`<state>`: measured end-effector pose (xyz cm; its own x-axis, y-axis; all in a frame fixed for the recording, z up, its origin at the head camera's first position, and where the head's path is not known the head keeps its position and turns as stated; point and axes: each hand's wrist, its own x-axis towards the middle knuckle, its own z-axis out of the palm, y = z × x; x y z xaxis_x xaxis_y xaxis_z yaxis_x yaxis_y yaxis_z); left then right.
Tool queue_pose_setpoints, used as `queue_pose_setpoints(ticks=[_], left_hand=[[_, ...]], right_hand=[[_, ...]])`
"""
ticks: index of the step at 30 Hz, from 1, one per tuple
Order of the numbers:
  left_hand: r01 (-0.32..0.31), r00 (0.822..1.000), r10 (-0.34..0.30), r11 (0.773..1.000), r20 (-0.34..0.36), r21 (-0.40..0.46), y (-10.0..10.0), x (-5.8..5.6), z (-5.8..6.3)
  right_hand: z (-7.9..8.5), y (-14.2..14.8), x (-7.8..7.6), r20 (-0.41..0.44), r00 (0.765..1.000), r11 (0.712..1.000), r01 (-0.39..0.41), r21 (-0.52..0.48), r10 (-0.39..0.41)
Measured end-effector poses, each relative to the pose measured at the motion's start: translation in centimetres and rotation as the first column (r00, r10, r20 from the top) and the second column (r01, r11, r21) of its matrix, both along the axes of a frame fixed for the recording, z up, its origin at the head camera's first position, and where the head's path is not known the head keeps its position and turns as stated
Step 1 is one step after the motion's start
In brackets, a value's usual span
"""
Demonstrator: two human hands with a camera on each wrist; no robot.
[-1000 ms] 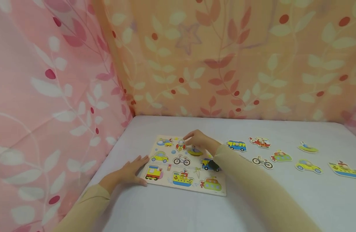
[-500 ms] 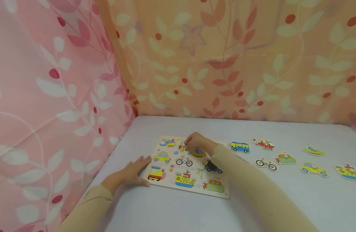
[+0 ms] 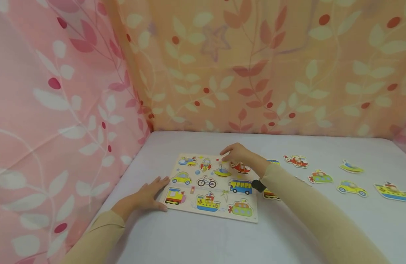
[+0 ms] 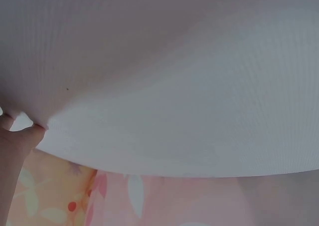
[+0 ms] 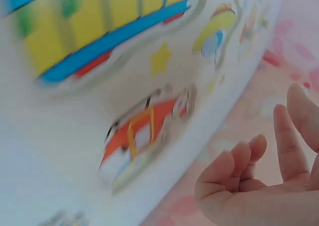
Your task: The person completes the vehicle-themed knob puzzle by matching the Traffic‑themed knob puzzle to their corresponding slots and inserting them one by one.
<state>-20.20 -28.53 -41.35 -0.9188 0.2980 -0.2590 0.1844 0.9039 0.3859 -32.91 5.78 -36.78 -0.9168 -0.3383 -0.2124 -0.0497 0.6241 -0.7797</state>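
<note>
A wooden peg-puzzle board (image 3: 198,214) printed with vehicles lies flat on the white table. My left hand (image 3: 145,196) rests at its left edge with fingers spread; the left wrist view catches part of that hand (image 4: 22,141). Over the board's upper right, my right hand (image 3: 240,156) hovers near the helicopter picture (image 3: 242,168), holding nothing. In the right wrist view, that hand's (image 5: 259,186) thumb and index finger extend while the other fingers bend loosely. The rocket (image 3: 205,165) shows in the board's top row, left of the yellow flying saucer (image 3: 223,171).
Loose knobbed pieces lie right of the board: a helicopter (image 3: 297,161), a submarine (image 3: 320,176), a yellow car (image 3: 351,188), a flying saucer (image 3: 351,167) and a ship (image 3: 392,191). The right sleeve partly covers a bus (image 3: 273,161) and a train (image 3: 271,194). Floral curtains (image 3: 196,73) border the table.
My right hand has left the rocket and moved right and back, its fingers spreading apart. The left hand stays at the board's edge. The head view has shifted slightly.
</note>
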Motion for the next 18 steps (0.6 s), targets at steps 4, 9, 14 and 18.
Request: queue_pose_setpoints(ticks=[4,9,14,18], left_hand=[[-0.006,1.000,0.006,1.000,-0.002,-0.005,-0.2,-0.1,0.0],[0.004,1.000,-0.004,1.000,-0.002,0.005,-0.1,-0.2,-0.2],[0.009,1.000,-0.009,1.000,-0.009,0.003,0.1,0.0,0.0],[0.010,1.000,-0.010,1.000,-0.009,0.008,0.2,0.2,0.2]], right_hand=[[1.0,2.4,0.8,0.002,1.000,0.999,0.004,-0.038,-0.004],[1.5,5.9,1.6,-0.012,1.000,1.000,0.010,-0.011,-0.010],[1.9,8.9,2.5,-0.051,0.999,0.999,0.019,0.025,-0.018],[2.2,10.8,3.2,-0.044,0.998,0.998,0.043,0.043,-0.041]])
